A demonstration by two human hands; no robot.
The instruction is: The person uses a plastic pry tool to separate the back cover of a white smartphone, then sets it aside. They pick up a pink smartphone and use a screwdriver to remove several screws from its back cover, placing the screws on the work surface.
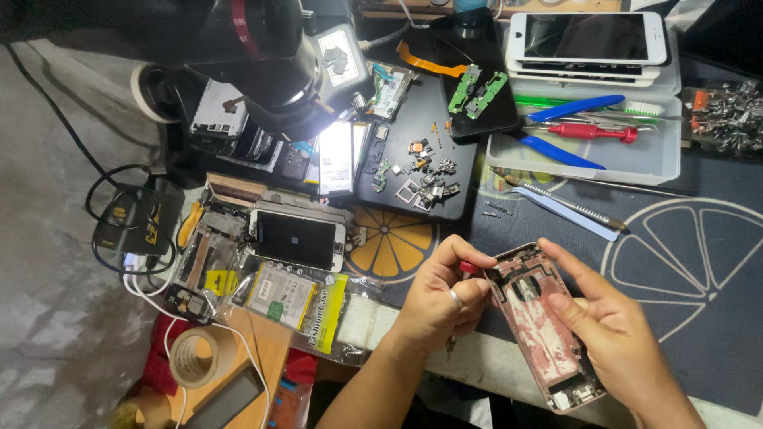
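- Left hand, a ring on one finger, is curled tight around a red-handled tool, whose tip meets the top edge of the phone housing.
- Right hand cradles that pink, opened phone housing from its right side, fingers wrapped under it and thumb across the upper edge; the housing sits tilted over the near edge of the dark mat with citrus-slice prints.
- Left of the hands lies a clear plastic packet with a yellow-green printed strip, touching a flat battery with a pale label.
- Just above these rests a white-framed phone screen, face up.
- Farther left, a clear bag with a yellow label lies beside a roll of tan tape.
- At the far side, a clear tray holds blue and red tools, with white phone screens stacked at its back edge.
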